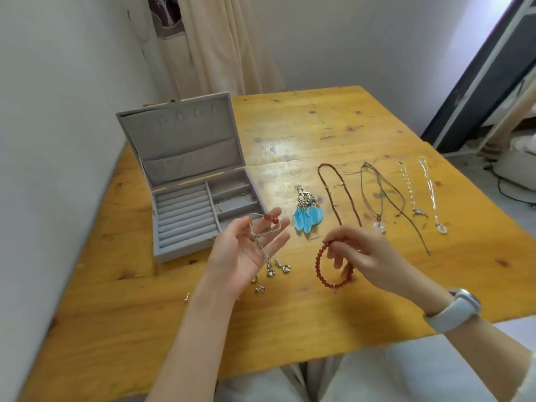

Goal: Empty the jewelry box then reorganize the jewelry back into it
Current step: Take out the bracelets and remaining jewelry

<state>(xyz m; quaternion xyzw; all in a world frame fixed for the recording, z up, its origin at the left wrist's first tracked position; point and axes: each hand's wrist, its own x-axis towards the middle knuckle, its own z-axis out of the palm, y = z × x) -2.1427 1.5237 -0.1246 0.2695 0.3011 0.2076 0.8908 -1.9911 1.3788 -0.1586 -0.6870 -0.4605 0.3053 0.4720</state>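
The grey jewelry box (pixel 185 221) stands open at the table's left, with a thin bracelet (pixel 232 203) in a right-hand compartment. My left hand (pixel 246 250) is palm up beside the box, fingers relaxed, with a grey cord bracelet with red beads (pixel 268 224) draped across them. My right hand (pixel 359 253) pinches a red bead bracelet (pixel 322 271) that hangs just above the table. Blue feather earrings (pixel 306 216) lie between the box and a brown bead necklace (pixel 336 195).
A dark cord necklace (pixel 385 195) and two silver chains (pixel 410 188) (pixel 432 195) lie in a row at the right on the yellow wooden table (pixel 319 120). Small silver earrings (pixel 275 269) sit under my left hand. A wall is close on the left.
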